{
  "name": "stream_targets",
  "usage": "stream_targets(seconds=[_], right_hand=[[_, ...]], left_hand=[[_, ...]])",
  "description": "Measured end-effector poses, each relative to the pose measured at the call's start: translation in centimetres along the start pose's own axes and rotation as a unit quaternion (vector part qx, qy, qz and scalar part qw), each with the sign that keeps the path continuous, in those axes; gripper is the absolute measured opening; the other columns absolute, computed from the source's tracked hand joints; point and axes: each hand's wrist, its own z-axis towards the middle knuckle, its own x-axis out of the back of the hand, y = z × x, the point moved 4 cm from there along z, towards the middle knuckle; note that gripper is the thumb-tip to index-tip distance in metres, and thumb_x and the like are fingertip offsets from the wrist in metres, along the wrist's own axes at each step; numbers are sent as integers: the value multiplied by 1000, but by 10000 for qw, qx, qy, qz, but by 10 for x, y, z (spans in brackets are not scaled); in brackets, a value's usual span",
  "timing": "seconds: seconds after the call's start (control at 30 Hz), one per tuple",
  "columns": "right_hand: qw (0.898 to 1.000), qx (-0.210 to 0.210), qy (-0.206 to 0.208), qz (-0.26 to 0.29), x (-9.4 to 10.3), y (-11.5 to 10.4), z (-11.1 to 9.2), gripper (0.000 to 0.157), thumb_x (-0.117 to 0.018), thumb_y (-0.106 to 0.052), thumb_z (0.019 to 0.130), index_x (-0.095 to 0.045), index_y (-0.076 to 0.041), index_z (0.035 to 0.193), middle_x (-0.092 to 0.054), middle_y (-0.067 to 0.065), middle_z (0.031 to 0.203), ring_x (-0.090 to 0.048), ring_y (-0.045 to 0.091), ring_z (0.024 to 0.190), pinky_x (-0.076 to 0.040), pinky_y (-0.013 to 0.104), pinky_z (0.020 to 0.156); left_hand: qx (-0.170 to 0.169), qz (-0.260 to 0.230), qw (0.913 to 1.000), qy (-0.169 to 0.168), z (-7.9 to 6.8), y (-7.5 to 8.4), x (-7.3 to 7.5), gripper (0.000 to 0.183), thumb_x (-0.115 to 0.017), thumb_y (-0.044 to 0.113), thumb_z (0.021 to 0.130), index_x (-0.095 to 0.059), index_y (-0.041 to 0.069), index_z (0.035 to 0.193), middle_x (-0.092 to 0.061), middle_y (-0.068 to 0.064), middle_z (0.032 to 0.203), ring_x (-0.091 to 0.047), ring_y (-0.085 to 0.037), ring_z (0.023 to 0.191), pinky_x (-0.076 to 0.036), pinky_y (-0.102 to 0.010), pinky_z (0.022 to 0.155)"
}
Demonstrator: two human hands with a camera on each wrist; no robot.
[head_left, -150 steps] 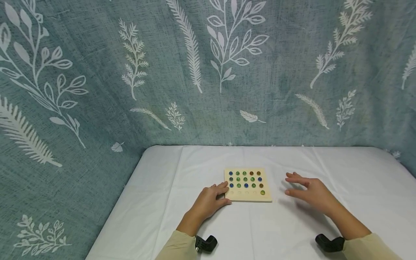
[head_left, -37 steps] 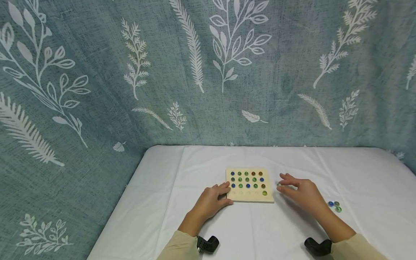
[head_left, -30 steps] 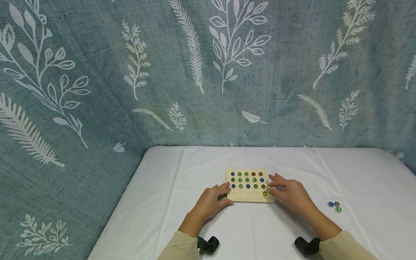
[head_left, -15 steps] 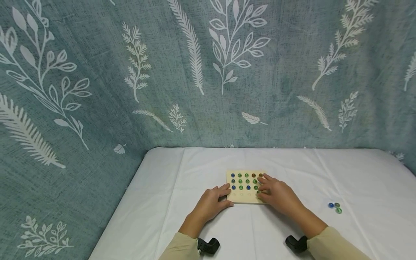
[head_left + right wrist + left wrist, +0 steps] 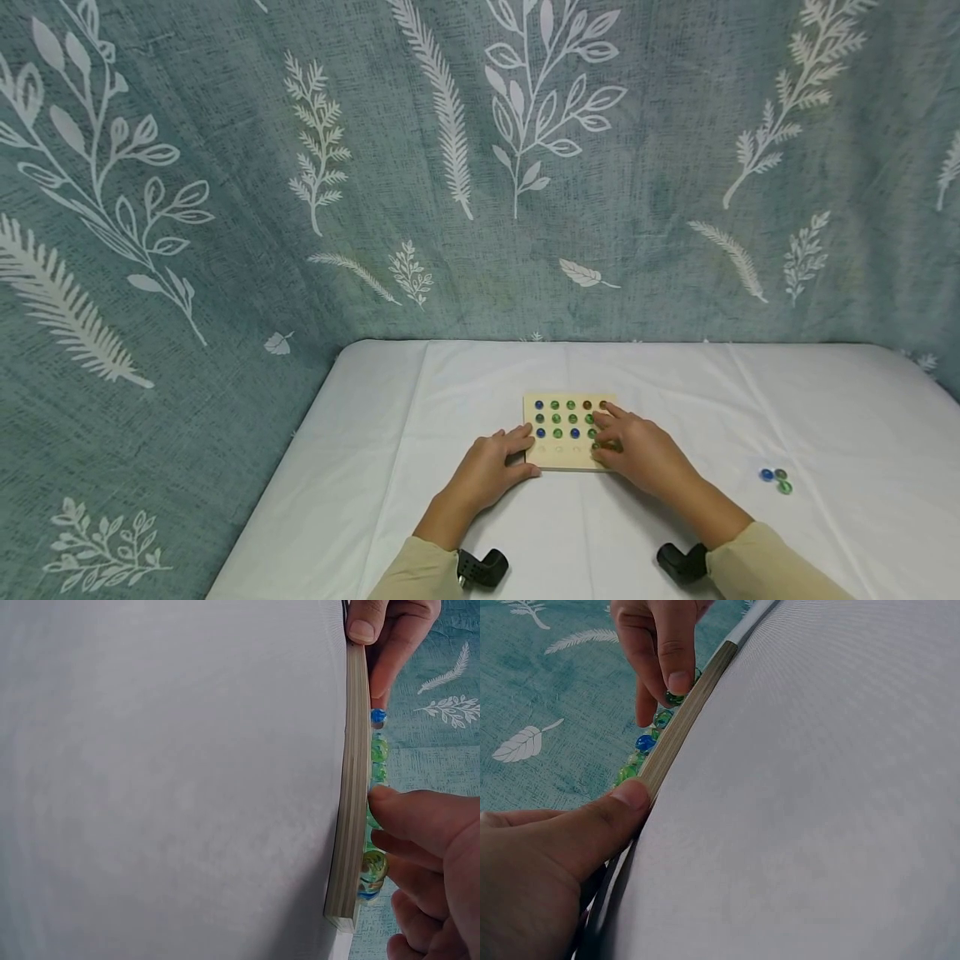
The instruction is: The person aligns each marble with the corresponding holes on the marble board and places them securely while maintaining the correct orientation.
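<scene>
A pale wooden board (image 5: 557, 459) with rows of round hollows lies on the white table, glass marbles in blue, green and amber filling its back rows. My left hand (image 5: 486, 471) holds the board's left side, the thumb at its front corner and the fingers on its left edge. Over the right end of the front row, my right hand (image 5: 647, 454) pinches a green marble (image 5: 675, 698) between thumb and finger, down at the board's surface. A larger yellow-green marble (image 5: 374, 864) sits beside those fingers. My right hand hides the board's right side in the head view.
Three loose marbles lie on the white cloth to the right: a blue one (image 5: 767, 475), a dark greenish one (image 5: 781, 474) and a green one (image 5: 784, 487). A leaf-patterned teal curtain (image 5: 450, 317) hangs behind and left of the table.
My right hand has come leftward from beside the board with a marble and is now over its front row, nearly still for the last half second. The left hand stays put.
</scene>
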Motion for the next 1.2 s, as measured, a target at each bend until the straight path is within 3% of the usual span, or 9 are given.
stream_targets(seconds=[0.43,0.73,0.97,1.2], right_hand=[[10000,-42,-33,73,-1,3,0,11,-79,-21,82,-79,-15,92,-57,19,139,-42,41,138,-49,59,98],[9976,-340,-116,585,16,15,-6,25,-75,-25,87,-77,-9,106,-57,15,140,-41,41,138,-42,62,105],[9896,-884,-33,1132,40,44,-21,37,-74,-37,88,-75,-8,111,-55,10,143,-40,37,140,-38,64,106],[9813,-1448,-78,1266,64,86,-46,56,-67,-54,88,-70,-11,123,-51,8,147,-38,39,140,-38,64,103]], left_hand=[[4,41,10000,53,-1,2,-1,51,-74,39,86,-66,19,131,-52,9,145,-50,-37,133,-44,-45,110],[37,78,9999,86,-1,1,-1,51,-75,39,86,-66,18,132,-52,9,145,-51,-37,132,-43,-46,111],[42,103,9999,87,-1,0,-1,52,-75,39,85,-66,18,132,-52,9,145,-51,-38,132,-44,-46,110],[49,128,9999,59,-1,0,0,52,-75,39,86,-65,19,132,-52,10,145,-51,-36,133,-44,-45,111]])
